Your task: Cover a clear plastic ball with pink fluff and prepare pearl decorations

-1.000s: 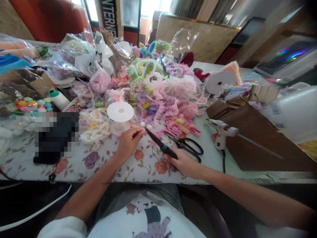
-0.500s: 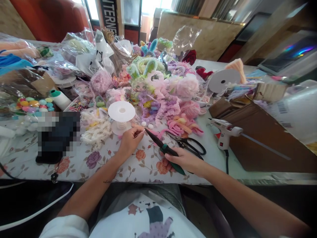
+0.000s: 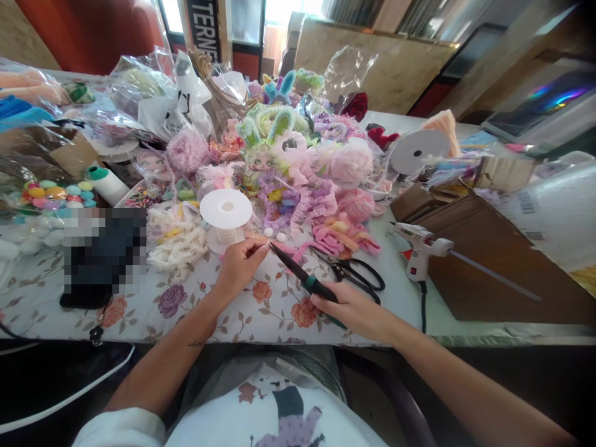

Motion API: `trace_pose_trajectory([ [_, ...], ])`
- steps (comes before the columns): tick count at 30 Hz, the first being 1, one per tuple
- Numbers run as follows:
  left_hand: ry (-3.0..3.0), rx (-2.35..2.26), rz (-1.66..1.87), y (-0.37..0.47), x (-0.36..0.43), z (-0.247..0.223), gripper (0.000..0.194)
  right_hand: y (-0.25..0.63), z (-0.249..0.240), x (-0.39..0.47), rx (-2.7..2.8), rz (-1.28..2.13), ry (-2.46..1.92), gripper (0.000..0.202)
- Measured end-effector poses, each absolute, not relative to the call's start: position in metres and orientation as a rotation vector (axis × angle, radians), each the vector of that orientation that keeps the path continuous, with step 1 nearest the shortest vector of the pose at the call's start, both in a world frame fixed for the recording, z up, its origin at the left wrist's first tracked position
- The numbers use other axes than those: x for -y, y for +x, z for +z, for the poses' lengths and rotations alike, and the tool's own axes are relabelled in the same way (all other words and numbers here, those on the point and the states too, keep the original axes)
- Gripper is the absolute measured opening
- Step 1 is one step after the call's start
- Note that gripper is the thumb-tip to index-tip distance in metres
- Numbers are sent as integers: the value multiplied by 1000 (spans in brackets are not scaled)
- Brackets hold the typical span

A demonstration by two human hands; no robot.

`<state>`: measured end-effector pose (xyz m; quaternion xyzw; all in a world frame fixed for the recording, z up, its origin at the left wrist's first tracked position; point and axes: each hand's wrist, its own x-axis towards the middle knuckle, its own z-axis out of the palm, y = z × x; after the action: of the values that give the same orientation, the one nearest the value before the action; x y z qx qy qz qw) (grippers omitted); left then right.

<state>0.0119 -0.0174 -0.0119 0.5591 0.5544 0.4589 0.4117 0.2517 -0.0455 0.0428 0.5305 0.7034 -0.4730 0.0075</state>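
Observation:
My right hand point(image 3: 351, 307) is wrapped round the dark green and black handles of a pair of long-nose pliers point(image 3: 298, 271). The plier tips meet the fingertips of my left hand point(image 3: 243, 264). Those fingers are pinched together on something too small to make out. Just behind them stands a white spool point(image 3: 226, 208) wound with a string of small pearl-like beads point(image 3: 226, 236). Two white balls point(image 3: 274, 234) lie beyond the plier tips. Black-handled scissors point(image 3: 358, 273) rest on the flowered cloth to the right of the pliers.
A white glue gun point(image 3: 419, 245) stands at the right, before a cardboard box point(image 3: 503, 261). Pink and purple trims point(image 3: 302, 192), yarn and a doll point(image 3: 261, 161) are heaped behind my hands. At the left lie a phone point(image 3: 105, 261), a thread cone point(image 3: 108, 185) and coloured beads point(image 3: 58, 195).
The view has shifted slightly, so everything sits a little further left. My hands keep nearly the same pose, and the plier tips remain at my left fingertips.

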Motion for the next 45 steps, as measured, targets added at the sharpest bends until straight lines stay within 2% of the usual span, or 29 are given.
trace_pose_trajectory([
  [13, 1532, -1478, 1119, 13, 21, -5, 18, 249, 43, 50, -2260, -1380, 1659, 34],
  [21, 1429, -1414, 1092, 12, 20, -6, 22, 249, 47, 51, -2290, -1324, 1642, 34],
  [27, 1412, -1360, 1090, 12, 19, -7, 23, 251, 39, 50, -2299, -1412, 1628, 30],
  [41, 1449, -1405, 1086, 12, 16, -13, 25, 238, 31, 39, -2215, -1317, 1804, 10],
  [45, 1449, -1417, 1067, 11, 15, -12, 26, 238, 33, 38, -2148, -1511, 1759, 13],
])
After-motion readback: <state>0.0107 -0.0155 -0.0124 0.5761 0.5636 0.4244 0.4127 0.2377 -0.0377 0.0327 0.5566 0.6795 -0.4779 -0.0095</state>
